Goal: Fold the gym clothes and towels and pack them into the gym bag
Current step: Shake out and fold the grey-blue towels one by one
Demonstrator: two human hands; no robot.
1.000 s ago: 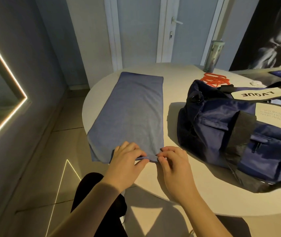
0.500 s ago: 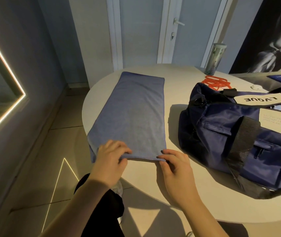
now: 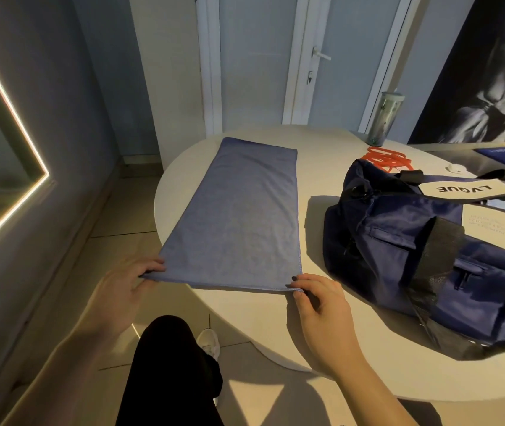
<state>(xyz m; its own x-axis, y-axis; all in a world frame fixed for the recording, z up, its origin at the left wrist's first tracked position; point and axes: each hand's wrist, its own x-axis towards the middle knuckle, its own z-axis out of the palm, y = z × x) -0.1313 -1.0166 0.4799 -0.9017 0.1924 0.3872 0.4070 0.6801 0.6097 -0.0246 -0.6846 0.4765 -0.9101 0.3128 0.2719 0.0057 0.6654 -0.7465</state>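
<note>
A blue-grey towel (image 3: 238,216), folded into a long strip, lies flat on the round white table (image 3: 275,327), running away from me. My left hand (image 3: 122,290) pinches its near left corner at the table's edge. At the near right corner, my right hand (image 3: 321,305) pinches the hem between thumb and fingers. The navy gym bag (image 3: 414,256) lies on its side to the right of the towel, apart from it, with a white strap marked in black letters.
Orange bands (image 3: 388,158) and a tall tumbler (image 3: 383,121) stand at the table's back right. A small white disc (image 3: 455,169) lies past the bag. A closed door and a lit mirror frame on the left wall border the space.
My left hand has slid left along the towel's near edge to the left corner. My right hand stayed at the right corner. The near edge now lies stretched between them.
</note>
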